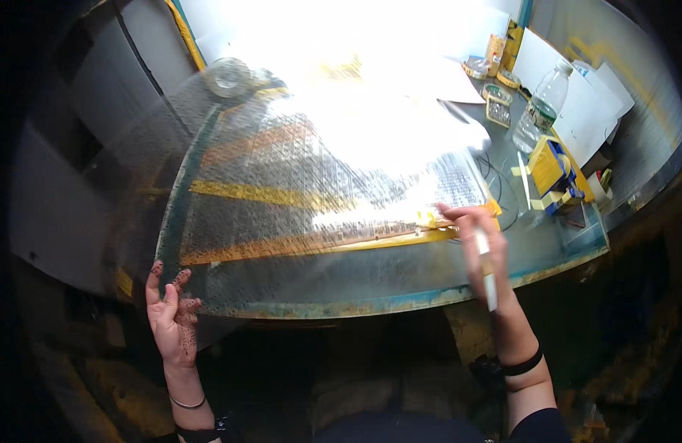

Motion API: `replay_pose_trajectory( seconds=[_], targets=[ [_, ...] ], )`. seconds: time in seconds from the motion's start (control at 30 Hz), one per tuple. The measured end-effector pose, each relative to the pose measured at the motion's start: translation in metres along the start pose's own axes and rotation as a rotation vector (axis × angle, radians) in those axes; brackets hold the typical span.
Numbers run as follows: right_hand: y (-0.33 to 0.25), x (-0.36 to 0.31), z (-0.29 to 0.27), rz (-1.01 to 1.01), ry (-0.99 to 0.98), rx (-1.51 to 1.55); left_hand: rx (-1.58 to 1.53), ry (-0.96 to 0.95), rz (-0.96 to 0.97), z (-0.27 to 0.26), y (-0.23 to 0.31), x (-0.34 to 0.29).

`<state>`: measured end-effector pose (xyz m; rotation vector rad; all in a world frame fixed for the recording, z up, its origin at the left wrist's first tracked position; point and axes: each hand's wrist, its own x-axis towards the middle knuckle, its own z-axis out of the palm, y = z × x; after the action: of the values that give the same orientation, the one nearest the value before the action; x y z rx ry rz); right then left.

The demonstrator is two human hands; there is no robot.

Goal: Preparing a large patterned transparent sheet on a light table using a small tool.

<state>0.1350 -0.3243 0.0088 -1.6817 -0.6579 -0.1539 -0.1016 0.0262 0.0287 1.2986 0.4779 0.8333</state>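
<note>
A see-through film sheet (267,166) with a dense dark pattern spreads over a glowing light table and lifts toward the left. At the table's front left corner, my left hand (175,317) holds the sheet's edge, thumb in front; the pattern shows across the fingers behind. My right hand (480,236), slightly blurred, is closed round a slim white pen-like tool (490,291). Its fingertips are at a small piece of yellow tape (428,219) near the right end of an orange-yellow strip (385,241). Whether they touch the tape, I cannot tell.
Along the right side stand a clear plastic bottle (542,107), a blue-and-yellow tape dispenser (556,173), and a small tray of bits (497,112). Tape rolls (509,79) lie behind them. A round clear roll (228,77) sits at the far left. Glare hides the table's middle.
</note>
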Motion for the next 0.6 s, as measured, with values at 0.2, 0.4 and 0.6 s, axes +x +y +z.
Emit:
replay_pose_trajectory(
  seconds=[0.2, 0.4, 0.6],
  targets=[
    [0.016, 0.002, -0.068, 0.408, 0.258, 0.707, 0.0, -0.155, -0.135, 0.007, -0.012, 0.025],
    [0.017, 0.001, -0.065, 0.453, 0.202, 0.486, 0.105, -0.291, -0.127, 0.012, -0.022, 0.051],
    [0.016, 0.0, -0.058, 0.424, 0.173, 0.308, 0.211, -0.317, -0.089, 0.007, -0.026, 0.056]
  ],
)
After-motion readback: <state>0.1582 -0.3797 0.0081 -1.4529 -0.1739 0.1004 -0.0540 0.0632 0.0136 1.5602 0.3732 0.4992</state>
